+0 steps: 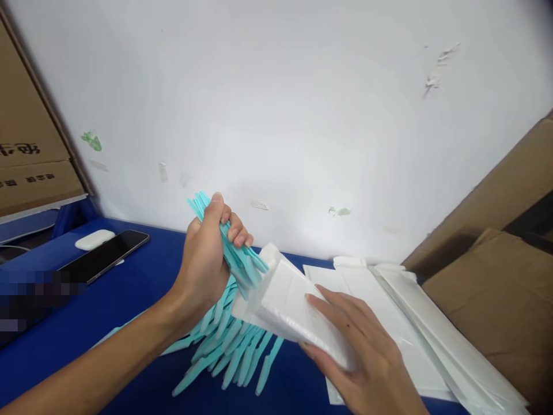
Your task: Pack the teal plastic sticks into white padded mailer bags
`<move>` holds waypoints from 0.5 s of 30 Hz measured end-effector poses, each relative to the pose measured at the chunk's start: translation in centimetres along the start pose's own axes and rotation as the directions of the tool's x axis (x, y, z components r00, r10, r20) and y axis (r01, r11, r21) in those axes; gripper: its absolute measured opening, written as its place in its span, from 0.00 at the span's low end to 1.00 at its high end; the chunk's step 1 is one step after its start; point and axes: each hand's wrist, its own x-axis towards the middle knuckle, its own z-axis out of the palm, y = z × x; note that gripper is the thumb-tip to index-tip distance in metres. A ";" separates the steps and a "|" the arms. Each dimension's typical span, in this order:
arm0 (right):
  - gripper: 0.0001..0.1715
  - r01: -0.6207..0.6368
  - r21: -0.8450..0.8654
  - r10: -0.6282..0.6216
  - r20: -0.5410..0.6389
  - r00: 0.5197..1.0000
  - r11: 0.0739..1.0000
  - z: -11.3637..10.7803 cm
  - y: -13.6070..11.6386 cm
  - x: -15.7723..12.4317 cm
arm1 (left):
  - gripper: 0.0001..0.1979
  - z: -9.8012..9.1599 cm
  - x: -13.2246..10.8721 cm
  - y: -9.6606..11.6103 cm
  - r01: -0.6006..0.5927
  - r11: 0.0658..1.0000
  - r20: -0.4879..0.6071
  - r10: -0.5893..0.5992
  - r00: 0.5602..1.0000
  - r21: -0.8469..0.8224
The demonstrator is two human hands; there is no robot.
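Observation:
My left hand [206, 259] is closed around a bundle of thin teal plastic sticks [235, 253], held up above the blue table [129, 300]. The lower ends of the sticks point into the open mouth of a white paper pouch [285, 300]. My right hand [358, 351] grips that pouch from below and the side, fingers wrapped around it. More teal sticks [235, 354] lie fanned out on the table beneath both hands.
A stack of flat white pouches [415, 323] lies to the right on the table. Brown cardboard boxes [496, 276] stand at the right edge and another box [30, 144] at the left. A black phone [106, 253] and a white earbud case [94, 239] sit at the left.

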 end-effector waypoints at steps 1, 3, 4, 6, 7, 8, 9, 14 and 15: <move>0.30 0.007 0.009 -0.007 -0.018 1.000 1.000 0.1 -0.2 0.0 | 0.19 0.0 0.0 0.0 -0.021 1.000 0.011 0.021 1.000 0.015; 0.29 0.010 0.016 -0.009 -0.047 0.999 1.000 0.2 -0.3 -0.1 | 0.20 0.0 0.0 -0.1 -0.045 0.998 0.023 0.045 0.999 0.034; 0.29 0.007 0.018 -0.006 -0.055 0.998 1.000 0.4 -0.4 -0.1 | 0.21 0.0 0.0 -0.2 -0.047 0.998 0.025 0.046 0.999 0.039; 0.30 -0.005 0.015 0.006 -0.065 0.998 1.000 0.6 -0.5 -0.1 | 0.22 0.0 -0.2 -0.4 -0.035 0.998 0.019 0.034 0.999 0.050; 0.30 -0.013 0.008 0.014 -0.071 0.997 1.000 0.8 -0.6 -0.1 | 0.22 0.0 -0.3 -0.6 -0.028 0.998 0.014 0.027 1.000 0.063; 0.31 -0.018 0.000 0.018 -0.076 0.997 1.000 1.0 -0.8 -0.1 | 0.22 0.0 -0.5 -0.8 -0.026 0.996 0.010 0.025 1.000 0.085; 0.31 -0.019 -0.008 0.019 -0.082 0.996 1.000 1.1 -0.9 -0.1 | 0.22 0.0 -0.7 -1.1 -0.034 0.993 0.010 0.033 0.999 0.117; 0.30 -0.014 -0.020 0.012 -0.115 0.993 1.000 1.6 -1.5 -0.1 | 0.21 -0.6 -1.1 -1.9 -0.101 0.943 0.060 0.087 0.994 0.317; 0.30 -0.022 -0.022 0.019 -0.126 0.992 1.000 1.6 -1.6 -0.1 | 0.21 -0.8 -1.0 -1.9 -0.091 0.933 0.069 0.071 0.995 0.349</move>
